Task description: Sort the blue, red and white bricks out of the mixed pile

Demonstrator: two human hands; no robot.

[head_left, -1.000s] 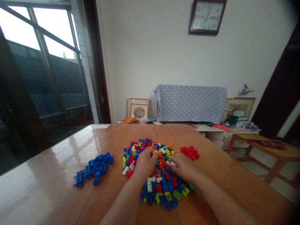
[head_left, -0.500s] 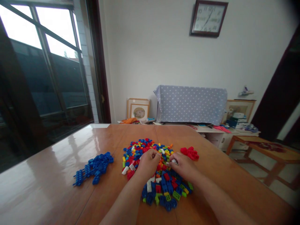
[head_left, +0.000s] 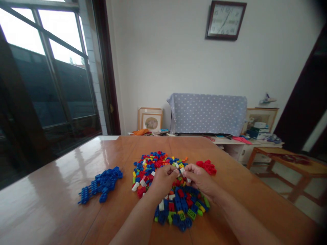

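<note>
Over a large pile of mixed building bricks (head_left: 184, 200) on the wooden table, both my hands are close together. My left hand (head_left: 166, 178) is closed in a pinch at a small whitish piece, mostly hidden by the fingers. Between the thumb and fingers of my right hand (head_left: 198, 177) is a white brick (head_left: 182, 170). The fingertips of the two hands nearly meet. A joined cluster of blue pieces (head_left: 102, 183) lies to the left of the pile, and a small group of red pieces (head_left: 207, 167) lies beyond my right hand.
The wooden table (head_left: 122, 217) spans the foreground. Behind it stand a low white cabinet (head_left: 233, 149) and something under a dotted cloth (head_left: 208, 114). A wooden stool (head_left: 293, 170) is at the right; a framed picture (head_left: 150, 120) leans against the wall.
My right hand has turned and risen slightly, so the white brick shows more. My left hand has moved slightly right and down, bringing the fingertips closer together.
</note>
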